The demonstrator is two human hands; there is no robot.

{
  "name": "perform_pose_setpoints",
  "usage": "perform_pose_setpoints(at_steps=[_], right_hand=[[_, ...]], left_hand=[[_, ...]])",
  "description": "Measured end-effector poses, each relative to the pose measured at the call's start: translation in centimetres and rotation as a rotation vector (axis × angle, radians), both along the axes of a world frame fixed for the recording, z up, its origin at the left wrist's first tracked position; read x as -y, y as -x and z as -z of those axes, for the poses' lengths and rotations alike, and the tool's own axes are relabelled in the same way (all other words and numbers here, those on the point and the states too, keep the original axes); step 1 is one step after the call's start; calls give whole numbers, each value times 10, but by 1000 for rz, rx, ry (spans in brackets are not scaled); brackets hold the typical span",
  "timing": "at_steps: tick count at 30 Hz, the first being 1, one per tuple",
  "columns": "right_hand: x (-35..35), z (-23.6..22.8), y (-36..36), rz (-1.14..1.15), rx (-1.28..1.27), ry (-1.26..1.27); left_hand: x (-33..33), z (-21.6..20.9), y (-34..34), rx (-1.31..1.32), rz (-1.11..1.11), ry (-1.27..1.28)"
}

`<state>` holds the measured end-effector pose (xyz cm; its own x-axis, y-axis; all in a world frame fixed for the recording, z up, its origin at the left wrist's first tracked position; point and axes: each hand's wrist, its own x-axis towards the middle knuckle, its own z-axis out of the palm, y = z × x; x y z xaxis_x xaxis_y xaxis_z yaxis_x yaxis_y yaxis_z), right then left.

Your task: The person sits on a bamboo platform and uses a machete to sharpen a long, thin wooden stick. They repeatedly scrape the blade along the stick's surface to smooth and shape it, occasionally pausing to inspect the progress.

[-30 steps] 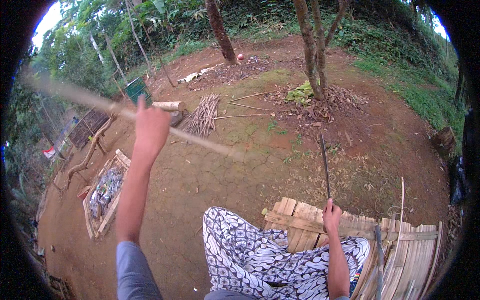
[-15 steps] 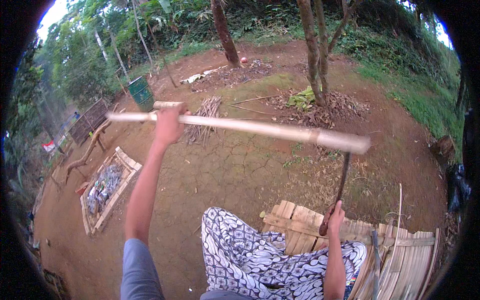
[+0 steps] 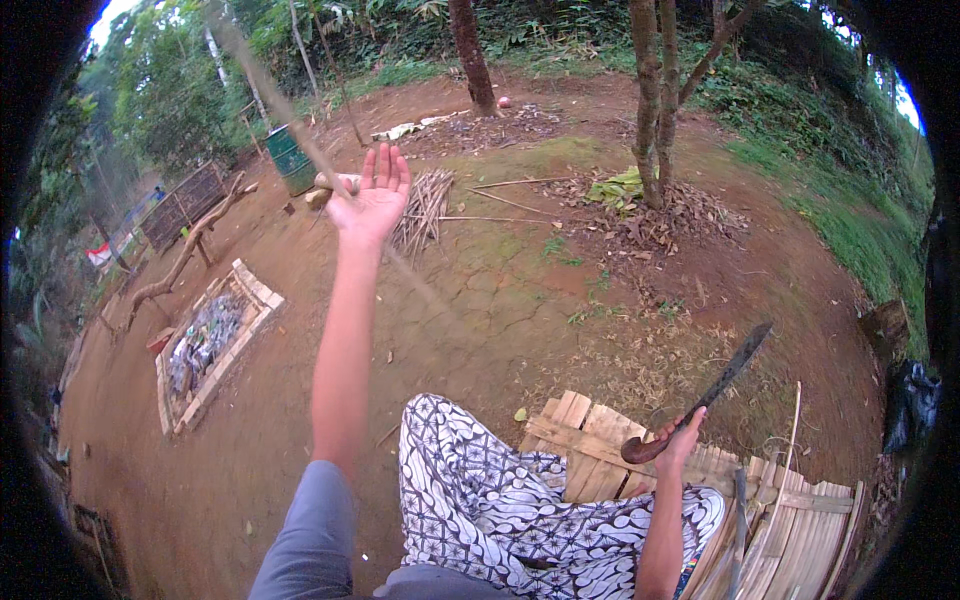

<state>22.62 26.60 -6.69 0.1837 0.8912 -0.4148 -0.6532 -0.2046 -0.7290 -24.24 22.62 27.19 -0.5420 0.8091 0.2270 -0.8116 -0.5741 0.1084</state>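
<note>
Long, pale wooden stick (image 3: 300, 135), blurred, is seen across left hand (image 3: 368, 208), spread palm-up; contact cannot be told. Dark, long-bladed metal machete (image 3: 738, 362) is gripped in right hand (image 3: 678, 440); best kept clear of left.

Single head view: left fisheye, high above the patterned cloth (image 3: 470, 485), facing down and forward; cloth near, forked tree (image 3: 648, 90) well beyond it.

**Cracked earth (image 3: 510, 345) around a green drum (image 3: 290, 160)**

Left of the drum, a low dark fence (image 3: 178, 210); nearer than the drum, a pale-edged bed (image 3: 236, 352). Right of the drum, a reddish trunk (image 3: 472, 60); farther right, a forked tree (image 3: 645, 100) amid dry leaves (image 3: 690, 226). Behind the drum, dense foliage (image 3: 165, 110); high to its left, pale daylight (image 3: 118, 15).
</note>
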Motion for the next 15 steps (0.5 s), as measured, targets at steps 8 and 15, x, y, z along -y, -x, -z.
perform_pose_setpoints(at_steps=[8, 15], right_hand=[[4, 1, 5, -61, 141, -89], [4, 0, 7, -59, 160, -92]], left_hand=[[-17, 28, -28, -43, 87, -138], [-29, 18, -14, -1187, -353, 397]])
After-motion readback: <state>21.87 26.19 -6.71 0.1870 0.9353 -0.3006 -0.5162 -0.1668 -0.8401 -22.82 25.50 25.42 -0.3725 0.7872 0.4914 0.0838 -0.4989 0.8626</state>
